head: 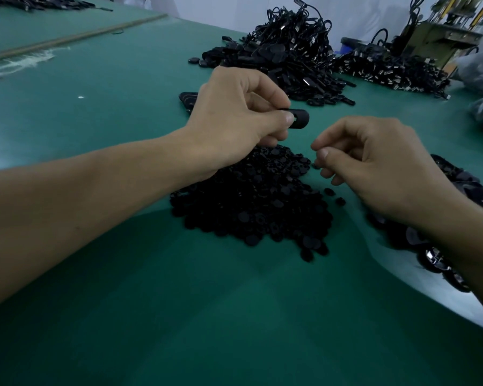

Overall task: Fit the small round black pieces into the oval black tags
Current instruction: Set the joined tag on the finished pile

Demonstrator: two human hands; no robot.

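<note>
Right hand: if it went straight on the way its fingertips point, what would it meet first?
The right hand points left, toward the left hand. It would likely meet that hand's curled fingers just under the tag it holds; depth is unclear from one view.

1. A factory assembly workshop: a long bench under green matting (95, 87) fills the view
2. Bulk stock lies loose on it: a heap of small round black pieces (257, 201), a tall pile of corded black tags (287, 48), and a lower pile (388, 68) beyond
3. A metal machine (441, 32) stands at the far right
4. A second green bench (39, 20) behind carries more black parts
</note>
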